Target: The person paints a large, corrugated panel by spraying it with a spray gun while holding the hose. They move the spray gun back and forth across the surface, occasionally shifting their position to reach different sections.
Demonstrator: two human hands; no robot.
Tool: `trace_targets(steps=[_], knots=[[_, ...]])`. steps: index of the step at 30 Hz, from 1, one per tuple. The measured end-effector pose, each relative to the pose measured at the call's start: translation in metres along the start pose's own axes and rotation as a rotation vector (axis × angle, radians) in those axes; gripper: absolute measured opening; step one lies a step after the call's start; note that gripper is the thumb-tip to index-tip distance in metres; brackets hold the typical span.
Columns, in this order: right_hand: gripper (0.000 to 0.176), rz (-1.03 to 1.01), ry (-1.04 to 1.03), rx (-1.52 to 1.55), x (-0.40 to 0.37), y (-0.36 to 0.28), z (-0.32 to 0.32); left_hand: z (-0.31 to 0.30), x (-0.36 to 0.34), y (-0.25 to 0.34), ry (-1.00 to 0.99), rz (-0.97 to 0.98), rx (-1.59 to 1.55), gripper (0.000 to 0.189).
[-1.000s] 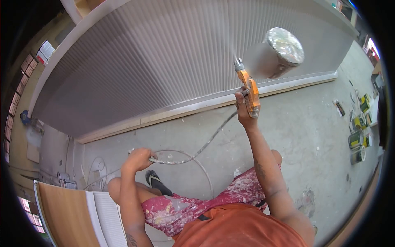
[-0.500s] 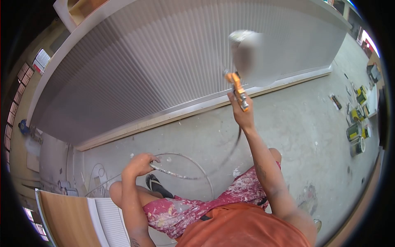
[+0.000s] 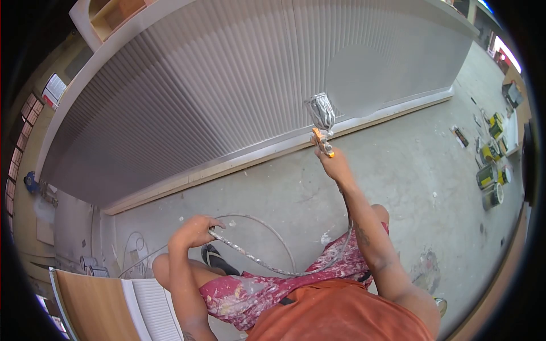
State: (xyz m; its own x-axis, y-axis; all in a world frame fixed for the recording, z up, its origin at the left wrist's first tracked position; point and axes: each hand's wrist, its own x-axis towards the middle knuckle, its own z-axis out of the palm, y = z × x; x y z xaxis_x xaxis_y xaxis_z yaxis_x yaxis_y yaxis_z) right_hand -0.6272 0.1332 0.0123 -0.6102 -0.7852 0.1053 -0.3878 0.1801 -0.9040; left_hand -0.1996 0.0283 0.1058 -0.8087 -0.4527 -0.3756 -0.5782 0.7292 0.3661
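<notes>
Concrete floor (image 3: 415, 165), paint-spotted, fills the lower frame. A large fluted white panel (image 3: 216, 85) spans the upper half. I note the right hand (image 3: 336, 166) clenched on the orange spray gun (image 3: 322, 122) at centre frame, cup uppermost, near the panel's lower edge. The left hand (image 3: 193, 230) grips the hose (image 3: 256, 262), lower left of centre. Risk, in my judgement: the slack hose draped over the lap could snag, jerk the gun and mar the coat. Paint cans (image 3: 490, 177) stand at the right edge.
</notes>
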Motion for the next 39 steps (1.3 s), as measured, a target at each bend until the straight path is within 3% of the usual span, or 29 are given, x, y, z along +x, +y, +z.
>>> trace_targets(steps=[3, 8, 10, 14, 20, 25, 28, 32, 35, 39], knots=[[0.028, -0.031, 0.038, 0.039, 0.006, -0.003, 0.002, -0.004, 0.000, 0.006, -0.021, -0.043, 0.034, 0.032], [0.025, -0.327, 0.278, 0.291, 0.038, -0.079, -0.023, 0.004, 0.004, -0.008, 0.015, -0.093, 0.093, 0.031], [0.028, -0.546, 0.341, 0.542, 0.046, -0.101, -0.032, 0.000, 0.003, -0.005, 0.011, -0.132, 0.124, 0.030], [0.028, -0.654, 0.391, 0.746, 0.035, -0.126, -0.043, 0.002, -0.001, -0.009, 0.052, -0.175, 0.119, 0.029], [0.027, -0.543, 0.304, 0.541, 0.039, -0.086, -0.048, 0.003, 0.002, -0.002, 0.007, -0.221, 0.093, 0.031], [0.027, -0.291, 0.214, 0.318, 0.011, -0.030, -0.027, 0.003, 0.004, -0.007, 0.003, -0.176, 0.103, 0.033], [0.029, -0.082, 0.130, 0.220, -0.007, 0.012, -0.010, 0.003, 0.001, -0.019, 0.059, -0.137, -0.022, 0.035], [0.031, 0.159, 0.111, 0.183, -0.043, 0.056, 0.014, -0.023, -0.016, -0.011, 0.212, -0.307, 0.037, 0.032], [0.030, 0.067, 0.185, 0.213, -0.061, 0.087, 0.028, -0.032, -0.042, -0.026, 0.376, -0.404, 0.154, 0.029], [0.029, 0.171, 0.145, 0.226, -0.069, 0.113, 0.029, -0.015, -0.076, 0.016, 0.469, -0.449, 0.303, 0.024]])
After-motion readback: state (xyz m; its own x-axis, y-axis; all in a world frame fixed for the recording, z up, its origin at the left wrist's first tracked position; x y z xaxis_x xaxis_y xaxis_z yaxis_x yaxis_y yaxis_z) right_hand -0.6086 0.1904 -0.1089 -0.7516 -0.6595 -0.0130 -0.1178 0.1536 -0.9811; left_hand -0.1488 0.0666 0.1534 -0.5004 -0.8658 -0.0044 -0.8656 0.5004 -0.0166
